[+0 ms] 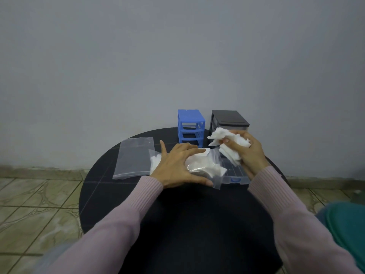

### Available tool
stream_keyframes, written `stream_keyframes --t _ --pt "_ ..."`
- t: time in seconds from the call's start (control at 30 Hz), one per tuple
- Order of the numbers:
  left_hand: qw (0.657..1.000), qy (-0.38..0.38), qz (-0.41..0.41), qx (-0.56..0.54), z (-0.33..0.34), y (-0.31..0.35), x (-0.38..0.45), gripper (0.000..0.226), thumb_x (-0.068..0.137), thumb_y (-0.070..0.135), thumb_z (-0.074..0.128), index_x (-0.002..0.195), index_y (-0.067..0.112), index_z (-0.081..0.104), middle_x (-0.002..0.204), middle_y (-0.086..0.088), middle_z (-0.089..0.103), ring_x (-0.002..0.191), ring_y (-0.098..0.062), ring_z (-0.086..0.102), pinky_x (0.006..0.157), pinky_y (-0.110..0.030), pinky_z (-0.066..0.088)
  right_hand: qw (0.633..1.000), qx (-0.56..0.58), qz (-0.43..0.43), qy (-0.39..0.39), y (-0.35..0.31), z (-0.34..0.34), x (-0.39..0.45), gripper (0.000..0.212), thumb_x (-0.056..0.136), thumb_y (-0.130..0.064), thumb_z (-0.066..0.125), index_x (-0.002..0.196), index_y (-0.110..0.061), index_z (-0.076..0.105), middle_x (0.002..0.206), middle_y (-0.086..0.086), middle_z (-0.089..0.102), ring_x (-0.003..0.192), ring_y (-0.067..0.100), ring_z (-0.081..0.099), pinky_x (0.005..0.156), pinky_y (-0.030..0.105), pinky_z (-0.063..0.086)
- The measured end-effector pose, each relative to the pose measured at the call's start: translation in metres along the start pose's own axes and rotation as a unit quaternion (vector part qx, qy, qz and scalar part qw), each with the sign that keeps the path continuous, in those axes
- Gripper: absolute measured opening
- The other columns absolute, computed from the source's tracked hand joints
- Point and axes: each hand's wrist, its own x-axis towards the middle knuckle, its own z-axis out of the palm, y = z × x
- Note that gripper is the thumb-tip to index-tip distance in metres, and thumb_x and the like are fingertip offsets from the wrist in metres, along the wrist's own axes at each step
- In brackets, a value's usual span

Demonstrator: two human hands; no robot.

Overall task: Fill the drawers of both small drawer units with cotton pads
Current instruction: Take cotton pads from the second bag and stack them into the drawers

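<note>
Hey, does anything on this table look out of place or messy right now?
Mostly the blue drawer unit: its slots look open, with no drawers visible. One clear drawer lies out on the table, under the right hand, which grips a crumpled bunch of cotton pads.

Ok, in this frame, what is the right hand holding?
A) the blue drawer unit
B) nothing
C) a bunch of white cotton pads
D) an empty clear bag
C: the right hand grips a bunch of white cotton pads, lifted above the clear drawer on the table, while the left hand presses on the bag of pads.
</note>
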Motion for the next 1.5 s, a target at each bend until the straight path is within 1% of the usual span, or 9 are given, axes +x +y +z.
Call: stream_keyframes --t 0.1,0.17,0.23,0.37,0.5,0.97,1.07,1.23,1.5 --pt "0.986 0.065 -0.028 -0.151 -0.005 0.004 0.002 0.078 0.063 0.082 0.030 0.124 0.040 0.054 0.127 0.021 0.050 0.123 0.005 0.036 0.111 -0.052 -0.018 1.000 0.016 -0.007 -0.026 0.000 0.006 0.002 0.021 0.077 -0.006 0.070 0.092 -0.016 0.060 0.115 0.017 0.063 0.101 0.029 0.063 0.074 0.033 0.058" --pt "0.954 0.104 -0.061 -0.275 -0.007 0.006 0.007 0.068 0.078 0.076 0.025 0.115 0.033 0.063 0.115 0.019 0.060 0.104 0.013 0.047 0.115 -0.044 0.007 0.998 0.027 -0.023 -0.055 -0.002 0.009 0.003 0.022 0.076 -0.003 0.070 0.090 -0.016 0.060 0.110 0.015 0.064 0.093 0.024 0.064 0.068 0.029 0.058" --pt "0.907 0.128 -0.094 -0.391 -0.014 0.010 0.010 0.059 0.089 0.066 0.028 0.106 0.026 0.069 0.100 0.009 0.068 0.086 0.004 0.057 0.098 -0.030 0.034 0.995 -0.002 -0.049 -0.083 -0.002 0.013 0.004 0.023 0.075 0.000 0.070 0.087 -0.017 0.061 0.102 0.008 0.064 0.085 0.018 0.062 0.066 0.027 0.056" --pt "0.860 0.081 -0.142 -0.483 -0.029 0.012 0.020 0.045 0.097 0.047 0.033 0.092 0.020 0.069 0.075 0.004 0.069 0.063 -0.007 0.060 0.070 -0.016 0.052 0.985 -0.050 -0.091 -0.139 -0.004 0.026 0.006 0.025 0.075 0.005 0.069 0.085 -0.016 0.061 0.090 -0.003 0.062 0.076 0.006 0.060 0.064 0.022 0.054" --pt "0.834 0.103 -0.151 -0.521 -0.032 0.000 0.030 0.016 0.092 0.021 0.058 0.094 0.008 0.066 0.080 0.000 0.067 0.070 -0.011 0.063 0.065 -0.018 0.055 0.979 -0.068 -0.111 -0.158 -0.002 0.042 0.012 0.027 0.073 0.006 0.071 0.086 -0.016 0.062 0.094 -0.001 0.063 0.081 0.008 0.061 0.066 0.020 0.053" --pt "0.792 0.222 -0.171 -0.542 -0.033 -0.026 0.037 0.017 0.080 0.006 0.071 0.092 0.000 0.060 0.080 -0.009 0.064 0.073 -0.016 0.064 0.070 -0.023 0.057 0.981 -0.027 -0.116 -0.153 0.013 0.076 0.030 0.037 0.077 0.007 0.065 0.100 -0.021 0.065 0.107 0.001 0.064 0.094 0.012 0.061 0.083 0.027 0.054" --pt "0.799 0.247 -0.163 -0.524 -0.033 -0.029 0.036 0.011 0.077 0.005 0.073 0.080 0.008 0.062 0.074 -0.002 0.063 0.075 -0.015 0.060 0.077 -0.031 0.054 0.987 0.031 -0.081 -0.136 0.018 0.074 0.032 0.033 0.080 0.007 0.061 0.104 -0.016 0.065 0.103 0.004 0.066 0.088 0.011 0.064 0.072 0.025 0.056" --pt "0.804 0.244 -0.129 -0.527 -0.030 -0.032 0.035 0.008 0.080 0.001 0.069 0.085 0.006 0.065 0.079 -0.003 0.065 0.074 -0.012 0.060 0.067 -0.018 0.052 0.986 0.110 -0.035 -0.120 0.022 0.071 0.033 0.023 0.087 0.007 0.050 0.094 -0.007 0.066 0.082 0.007 0.068 0.068 0.013 0.062 0.053 0.017 0.050" --pt "0.797 0.246 -0.144 -0.532 -0.022 -0.033 0.036 0.012 0.078 0.010 0.073 0.077 0.005 0.062 0.081 -0.012 0.066 0.071 -0.015 0.061 0.063 -0.019 0.049 0.991 0.031 -0.054 -0.117 0.035 0.078 0.031 0.013 0.078 -0.003 0.069 0.088 -0.010 0.068 0.071 0.001 0.064 0.055 0.006 0.054 0.050 0.015 0.045"
